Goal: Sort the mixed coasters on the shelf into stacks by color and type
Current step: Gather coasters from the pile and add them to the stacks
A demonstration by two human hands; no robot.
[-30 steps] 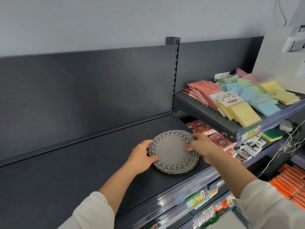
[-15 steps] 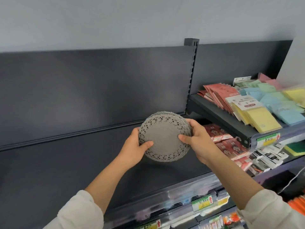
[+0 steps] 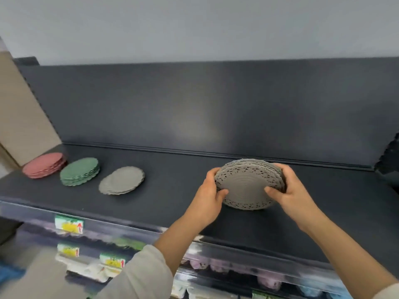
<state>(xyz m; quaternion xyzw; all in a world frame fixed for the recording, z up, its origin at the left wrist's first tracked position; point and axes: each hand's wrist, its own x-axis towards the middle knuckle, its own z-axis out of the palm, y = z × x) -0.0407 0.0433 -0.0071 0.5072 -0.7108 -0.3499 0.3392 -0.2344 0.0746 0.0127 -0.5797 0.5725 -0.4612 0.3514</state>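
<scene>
A stack of grey lace-edged coasters (image 3: 246,186) is held tilted just above the dark shelf (image 3: 172,197), right of centre. My left hand (image 3: 207,197) grips its left rim and my right hand (image 3: 289,190) grips its right rim. Further left on the shelf lie three sorted stacks: pink coasters (image 3: 44,165), green scalloped coasters (image 3: 79,171) and plain grey scalloped coasters (image 3: 122,180).
A beige board (image 3: 23,117) leans at the shelf's left end. The dark back panel (image 3: 194,108) rises behind. Price labels (image 3: 69,225) hang on the front rail, with blurred goods on lower shelves. A dark lace-edged thing (image 3: 390,156) shows at the right edge.
Both hands lifted the grey lace stack off the shelf and carried it left. The view swung left: the sticky-note shelf is gone and three sorted stacks appear.
</scene>
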